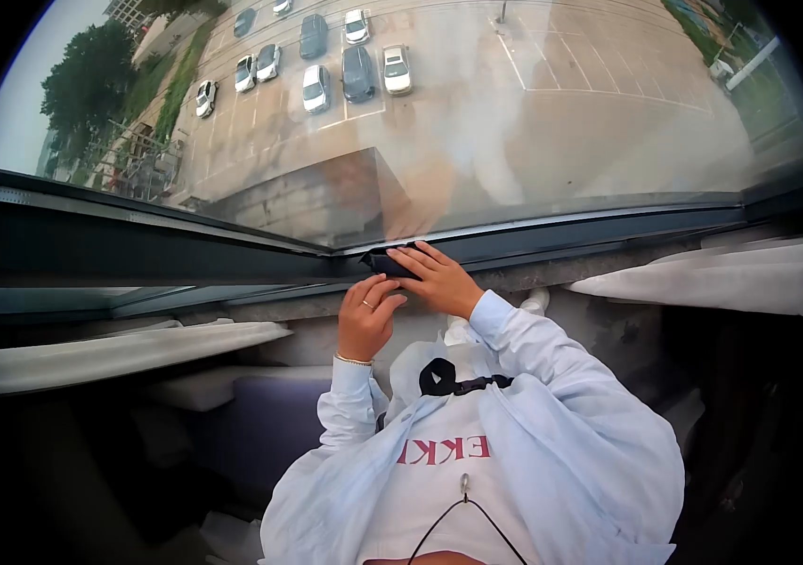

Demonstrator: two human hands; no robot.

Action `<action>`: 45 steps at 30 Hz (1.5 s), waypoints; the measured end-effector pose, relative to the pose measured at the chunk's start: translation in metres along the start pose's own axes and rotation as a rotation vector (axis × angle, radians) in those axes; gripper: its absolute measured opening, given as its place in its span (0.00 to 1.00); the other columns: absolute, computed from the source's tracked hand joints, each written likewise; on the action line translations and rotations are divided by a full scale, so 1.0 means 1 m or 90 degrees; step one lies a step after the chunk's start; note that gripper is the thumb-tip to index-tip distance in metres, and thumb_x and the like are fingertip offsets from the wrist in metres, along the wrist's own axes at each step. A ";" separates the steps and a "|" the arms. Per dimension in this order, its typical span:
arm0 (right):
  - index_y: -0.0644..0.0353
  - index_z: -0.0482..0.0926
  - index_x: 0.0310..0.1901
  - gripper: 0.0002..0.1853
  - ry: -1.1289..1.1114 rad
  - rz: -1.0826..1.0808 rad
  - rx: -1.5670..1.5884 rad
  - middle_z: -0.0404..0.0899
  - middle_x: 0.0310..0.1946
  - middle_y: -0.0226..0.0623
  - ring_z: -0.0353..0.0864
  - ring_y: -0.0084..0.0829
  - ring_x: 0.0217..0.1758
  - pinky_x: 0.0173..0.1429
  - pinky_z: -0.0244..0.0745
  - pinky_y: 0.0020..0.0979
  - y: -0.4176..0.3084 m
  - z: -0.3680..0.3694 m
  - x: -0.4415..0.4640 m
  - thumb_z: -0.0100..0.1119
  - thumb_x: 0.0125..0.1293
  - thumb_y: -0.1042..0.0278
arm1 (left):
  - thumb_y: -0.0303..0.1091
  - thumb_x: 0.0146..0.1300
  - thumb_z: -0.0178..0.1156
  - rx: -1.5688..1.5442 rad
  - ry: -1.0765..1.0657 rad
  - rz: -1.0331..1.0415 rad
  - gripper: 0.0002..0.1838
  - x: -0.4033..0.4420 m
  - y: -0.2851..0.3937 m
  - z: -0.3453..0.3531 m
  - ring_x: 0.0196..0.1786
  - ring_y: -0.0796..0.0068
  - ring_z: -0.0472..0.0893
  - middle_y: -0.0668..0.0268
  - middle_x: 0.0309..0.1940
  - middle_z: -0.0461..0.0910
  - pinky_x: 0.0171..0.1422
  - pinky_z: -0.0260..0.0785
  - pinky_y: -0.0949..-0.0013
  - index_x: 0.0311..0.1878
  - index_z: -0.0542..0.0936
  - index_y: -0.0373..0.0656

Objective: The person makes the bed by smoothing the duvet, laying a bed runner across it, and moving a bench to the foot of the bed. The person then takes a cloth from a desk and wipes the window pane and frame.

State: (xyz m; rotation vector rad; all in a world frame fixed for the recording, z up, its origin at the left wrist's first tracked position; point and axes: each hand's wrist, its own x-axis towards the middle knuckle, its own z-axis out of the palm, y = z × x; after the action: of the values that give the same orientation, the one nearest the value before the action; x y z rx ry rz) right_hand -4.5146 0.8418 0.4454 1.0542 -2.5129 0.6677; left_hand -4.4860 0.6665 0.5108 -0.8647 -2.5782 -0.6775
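Observation:
My right hand (437,281) lies over a folded black cloth (384,265), its fingers stretched across it and holding it against the dark window frame (232,252). The cloth sits at the corner where the vertical bar meets the lower rail, just below the glass (533,169). Close by on the left is my left hand (366,318), with a ring and a bracelet. Its fingers are loosely bent and the thumb stands apart; the fingertips come up to the lower edge of the cloth. Whether they touch it is hard to see.
A ledge (552,275) runs along the window's foot. White curtain fabric (721,278) hangs at the right, and more pale fabric (128,353) at the left. A purple-grey surface (269,428) is below. Outside, several parked cars (358,73) stand in a lot far beneath.

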 end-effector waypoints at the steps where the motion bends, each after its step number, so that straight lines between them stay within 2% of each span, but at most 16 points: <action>1: 0.47 0.76 0.46 0.15 0.012 0.013 -0.002 0.63 0.61 0.32 0.62 0.29 0.64 0.70 0.51 0.38 0.000 -0.003 -0.004 0.50 0.55 0.65 | 0.19 0.42 0.56 -0.010 -0.020 0.025 0.11 0.008 -0.002 0.003 0.49 0.64 0.75 0.69 0.39 0.78 0.49 0.67 0.64 0.30 0.79 0.45; 6: 0.46 0.76 0.47 0.16 0.019 0.122 -0.062 0.64 0.60 0.31 0.62 0.29 0.64 0.70 0.51 0.39 0.024 -0.044 -0.062 0.51 0.55 0.67 | 0.20 0.42 0.56 -0.097 -0.132 0.132 0.20 0.040 0.026 0.041 0.56 0.62 0.71 0.67 0.48 0.73 0.56 0.64 0.61 0.43 0.78 0.47; 8: 0.45 0.76 0.48 0.17 0.031 0.177 -0.087 0.64 0.60 0.30 0.62 0.29 0.64 0.70 0.51 0.39 0.035 -0.059 -0.086 0.51 0.55 0.68 | 0.20 0.44 0.54 -0.127 -0.184 0.185 0.26 0.049 0.040 0.059 0.62 0.60 0.65 0.64 0.56 0.68 0.62 0.60 0.58 0.51 0.75 0.50; 11: 0.36 0.73 0.54 0.23 0.066 0.274 -0.180 0.66 0.56 0.29 0.61 0.29 0.64 0.70 0.51 0.40 0.047 -0.087 -0.112 0.50 0.57 0.69 | 0.21 0.47 0.53 -0.142 -0.267 0.199 0.29 0.061 0.057 0.076 0.66 0.58 0.60 0.59 0.64 0.60 0.67 0.53 0.55 0.58 0.70 0.49; 14: 0.36 0.73 0.54 0.24 0.071 0.368 -0.224 0.66 0.56 0.29 0.61 0.29 0.64 0.70 0.49 0.40 0.069 -0.116 -0.147 0.48 0.57 0.72 | 0.20 0.49 0.50 -0.150 -0.336 0.181 0.32 0.073 0.071 0.091 0.68 0.58 0.56 0.57 0.66 0.55 0.70 0.48 0.55 0.62 0.64 0.46; 18: 0.37 0.71 0.56 0.25 0.064 0.459 -0.280 0.65 0.57 0.30 0.60 0.31 0.64 0.71 0.47 0.41 0.101 -0.159 -0.188 0.48 0.56 0.73 | 0.21 0.49 0.50 -0.075 -0.313 0.191 0.32 0.081 0.074 0.110 0.68 0.59 0.56 0.59 0.66 0.57 0.71 0.45 0.56 0.63 0.64 0.46; 20: 0.39 0.69 0.57 0.27 0.119 0.496 -0.271 0.63 0.58 0.31 0.58 0.33 0.65 0.71 0.46 0.45 0.119 -0.173 -0.213 0.51 0.55 0.75 | 0.22 0.50 0.50 -0.055 -0.294 0.191 0.31 0.075 0.075 0.115 0.68 0.60 0.57 0.60 0.65 0.58 0.71 0.45 0.57 0.62 0.65 0.47; 22: 0.39 0.69 0.57 0.27 0.140 0.535 -0.288 0.62 0.59 0.32 0.57 0.34 0.66 0.71 0.45 0.47 0.134 -0.188 -0.230 0.50 0.55 0.77 | 0.22 0.50 0.50 -0.004 -0.198 0.131 0.29 0.066 0.074 0.111 0.66 0.62 0.60 0.62 0.63 0.62 0.70 0.46 0.57 0.59 0.69 0.47; 26: 0.42 0.70 0.55 0.27 0.183 0.548 -0.260 0.61 0.60 0.33 0.55 0.37 0.67 0.71 0.45 0.49 0.163 -0.219 -0.263 0.51 0.53 0.79 | 0.20 0.47 0.51 0.054 -0.119 0.141 0.28 0.046 0.054 0.115 0.63 0.63 0.63 0.62 0.61 0.66 0.67 0.49 0.56 0.56 0.71 0.47; 29: 0.44 0.70 0.56 0.27 0.229 0.561 -0.245 0.60 0.60 0.37 0.54 0.40 0.67 0.70 0.47 0.46 0.195 -0.231 -0.295 0.50 0.54 0.80 | 0.21 0.46 0.51 0.126 -0.078 0.130 0.28 0.045 0.049 0.124 0.61 0.63 0.65 0.62 0.59 0.67 0.64 0.50 0.57 0.55 0.72 0.48; 32: 0.47 0.67 0.60 0.26 0.503 0.661 -0.150 0.57 0.62 0.44 0.54 0.43 0.67 0.69 0.49 0.35 0.224 -0.225 -0.315 0.47 0.59 0.80 | 0.24 0.45 0.53 0.149 -0.046 0.103 0.27 0.042 0.044 0.124 0.59 0.60 0.65 0.62 0.56 0.67 0.62 0.50 0.56 0.54 0.72 0.48; 34: 0.52 0.65 0.61 0.24 0.720 0.666 0.042 0.55 0.64 0.41 0.55 0.39 0.67 0.68 0.49 0.33 0.235 -0.232 -0.312 0.44 0.62 0.77 | 0.22 0.46 0.51 0.144 -0.009 0.086 0.25 0.044 0.047 0.131 0.56 0.60 0.66 0.63 0.55 0.69 0.60 0.52 0.56 0.51 0.74 0.49; 38: 0.54 0.59 0.64 0.24 0.820 0.661 0.053 0.55 0.65 0.39 0.55 0.36 0.67 0.68 0.49 0.31 0.240 -0.217 -0.281 0.39 0.65 0.75 | 0.21 0.45 0.52 0.126 0.003 0.058 0.25 0.046 0.052 0.138 0.56 0.59 0.66 0.63 0.55 0.68 0.60 0.52 0.56 0.50 0.73 0.49; 40: 0.54 0.53 0.67 0.25 1.101 0.740 0.225 0.55 0.65 0.40 0.56 0.35 0.66 0.68 0.49 0.32 0.227 -0.200 -0.248 0.36 0.67 0.71 | 0.21 0.45 0.52 0.131 0.001 0.039 0.25 0.046 0.058 0.134 0.57 0.60 0.65 0.63 0.55 0.67 0.61 0.51 0.56 0.51 0.74 0.50; 44: 0.56 0.49 0.67 0.27 1.243 0.841 0.407 0.51 0.67 0.38 0.54 0.34 0.67 0.68 0.48 0.31 0.196 -0.147 -0.202 0.39 0.68 0.66 | 0.20 0.44 0.53 0.054 -0.064 -0.005 0.28 0.051 0.069 0.123 0.58 0.61 0.65 0.64 0.56 0.67 0.64 0.50 0.58 0.52 0.74 0.50; 45: 0.56 0.48 0.68 0.27 1.222 0.858 0.424 0.49 0.67 0.40 0.54 0.36 0.67 0.68 0.48 0.31 0.183 -0.129 -0.190 0.37 0.68 0.66 | 0.19 0.44 0.52 -0.008 -0.097 -0.003 0.28 0.050 0.069 0.119 0.59 0.60 0.65 0.63 0.56 0.68 0.64 0.50 0.57 0.53 0.74 0.50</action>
State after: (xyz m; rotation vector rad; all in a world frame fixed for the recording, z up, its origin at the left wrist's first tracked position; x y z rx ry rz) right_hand -4.5056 1.1335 0.4110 -1.1182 -0.7588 1.6191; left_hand -4.4996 0.8018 0.4573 -0.9486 -2.7133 -0.6530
